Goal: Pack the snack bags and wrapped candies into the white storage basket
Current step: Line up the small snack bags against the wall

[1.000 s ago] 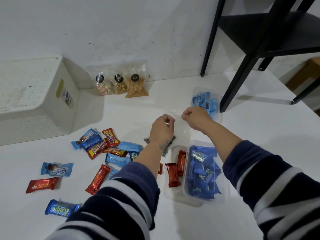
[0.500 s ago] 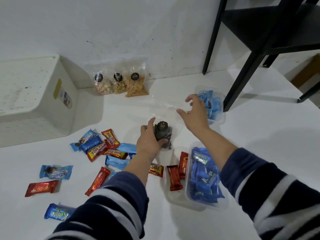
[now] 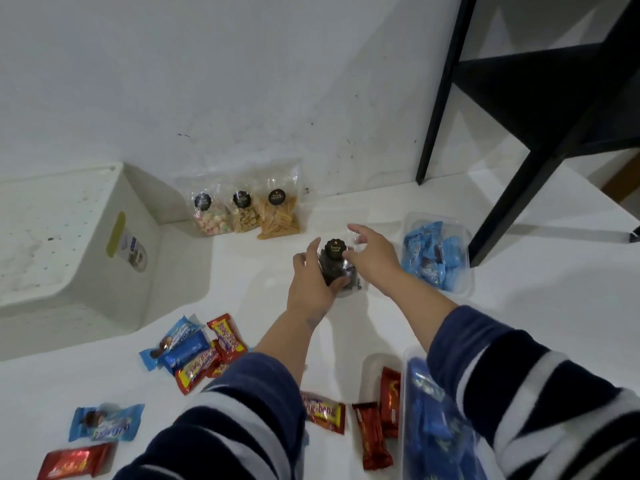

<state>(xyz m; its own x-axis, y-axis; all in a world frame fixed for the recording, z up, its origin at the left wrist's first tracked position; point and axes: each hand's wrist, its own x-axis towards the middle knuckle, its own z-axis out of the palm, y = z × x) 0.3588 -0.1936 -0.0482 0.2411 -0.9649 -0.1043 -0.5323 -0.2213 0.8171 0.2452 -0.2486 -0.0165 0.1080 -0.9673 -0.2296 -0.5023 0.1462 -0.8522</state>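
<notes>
Snack bag of dark pieces (image 3: 335, 268), clear, black round label, held just above the surface near centre of view: one. Left hand (image 3: 313, 284) curled around its left and lower side, thumb across the front, firmly gripping. Right hand (image 3: 372, 259) at its 3 o'clock, fingers spread and loosely bent, touching the bag's clear upper edge; whether actually gripping, cannot tell. Further snack bags standing against the wall at 11 o'clock from the held one, touching in a row: three — pastel pieces (image 3: 210, 216), pale nuggets (image 3: 244, 214), orange sticks (image 3: 280, 216). White storage basket (image 3: 74, 244) at 9 o'clock, perforated, labelled on its side; appears to lie bottom-up, orientation not certain. Clear plastic tubs of blue-wrapped candies: two — one (image 3: 436, 254) at 3 o'clock just beside the right hand, one (image 3: 434, 427) at 5 o'clock under the right sleeve. Loose wrapped candies: clustered heap of blue and red-yellow wrappers (image 3: 197, 351) at 7 o'clock, about six, exact count unclear from overlap; one light blue (image 3: 105, 423) and one red (image 3: 74, 460) at lower left; one red-yellow (image 3: 323, 412) and two dark red bars (image 3: 375, 434) at 6 o'clock. Surface white, smooth, faintly glossy. Wall white, scuffed with small dark marks. Black-framed shelf (image 3: 540, 98) at 1 o'clock, legs on the same surface. Sleeves navy with white stripes.
</notes>
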